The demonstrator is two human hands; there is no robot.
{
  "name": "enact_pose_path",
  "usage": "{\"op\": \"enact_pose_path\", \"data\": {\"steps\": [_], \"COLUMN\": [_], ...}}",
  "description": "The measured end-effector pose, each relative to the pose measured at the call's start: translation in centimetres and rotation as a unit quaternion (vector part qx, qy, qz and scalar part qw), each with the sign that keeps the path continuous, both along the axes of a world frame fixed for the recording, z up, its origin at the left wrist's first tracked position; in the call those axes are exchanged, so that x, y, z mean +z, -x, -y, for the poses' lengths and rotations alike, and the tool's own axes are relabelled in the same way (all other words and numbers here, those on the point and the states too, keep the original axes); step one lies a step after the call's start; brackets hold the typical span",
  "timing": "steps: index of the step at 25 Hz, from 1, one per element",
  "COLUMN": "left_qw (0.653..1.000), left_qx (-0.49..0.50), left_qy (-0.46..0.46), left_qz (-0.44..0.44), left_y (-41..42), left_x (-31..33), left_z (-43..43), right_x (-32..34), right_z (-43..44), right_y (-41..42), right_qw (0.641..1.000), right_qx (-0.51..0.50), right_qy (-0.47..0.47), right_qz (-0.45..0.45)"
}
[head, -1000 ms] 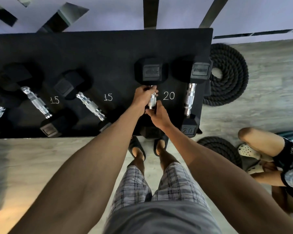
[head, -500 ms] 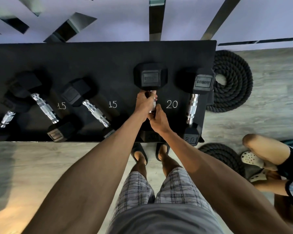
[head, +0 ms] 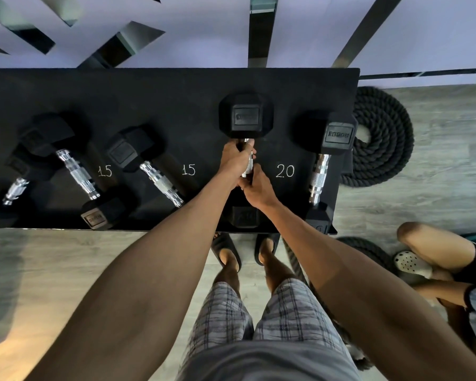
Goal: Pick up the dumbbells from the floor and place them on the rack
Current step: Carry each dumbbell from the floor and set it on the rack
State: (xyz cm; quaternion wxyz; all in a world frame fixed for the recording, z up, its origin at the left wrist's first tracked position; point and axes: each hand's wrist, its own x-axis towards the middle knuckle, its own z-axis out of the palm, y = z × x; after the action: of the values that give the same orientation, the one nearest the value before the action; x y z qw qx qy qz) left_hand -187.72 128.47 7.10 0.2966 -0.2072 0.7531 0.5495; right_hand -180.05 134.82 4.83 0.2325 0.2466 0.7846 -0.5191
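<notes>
Black flat rack (head: pixel 176 100), mid-frame: black hex-headed, chrome-handled dumbbell (head: pixel 245 115) ran lengthwise up-frame.
Left hand (head: pixel 235 160) wrapped the handle (head: pixel 249 164) above, right hand (head: pixel 259 189) curled round it below.

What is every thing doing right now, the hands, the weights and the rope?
left hand, gripping the far part of the middle dumbbell handle.
right hand, gripping the near part of that handle.
middle dumbbell, held over the rack beside the 20 mark; resting or not, unclear.
right dumbbell, lying on the rack, untouched.
15 dumbbells, lying angled on the rack.
rope, coiled on the floor.
</notes>
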Motion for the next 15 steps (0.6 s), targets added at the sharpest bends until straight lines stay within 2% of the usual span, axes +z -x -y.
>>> {"op": "enact_pose_path", "data": {"steps": [8,11,13,15], "left_qw": [0.999,0.987,0.970,0.955], "left_qx": [-0.035,-0.090,-0.074,-0.075], "left_qy": [0.028,0.135,0.229,0.278], "left_qz": [0.018,-0.004,-0.042,-0.067], "left_y": [-3.1,-3.7,-4.7,-5.3], "left_x": [-1.2,-0.1,0.5,1.2], "left_z": [1.4,1.8,2.3,2.0], "right_x": [-1.2,-0.3,0.7,1.8], "right_z": [0.9,0.3,-1.3,-3.8], "right_y": [-3.3,-3.8,-4.8,-5.7], "right_qw": [1.000,0.999,0.998,0.996], "right_qx": [0.011,0.045,0.044,0.014], "right_qy": [-0.005,-0.018,-0.045,-0.072], "right_qz": [0.016,0.013,-0.015,-0.044]}}
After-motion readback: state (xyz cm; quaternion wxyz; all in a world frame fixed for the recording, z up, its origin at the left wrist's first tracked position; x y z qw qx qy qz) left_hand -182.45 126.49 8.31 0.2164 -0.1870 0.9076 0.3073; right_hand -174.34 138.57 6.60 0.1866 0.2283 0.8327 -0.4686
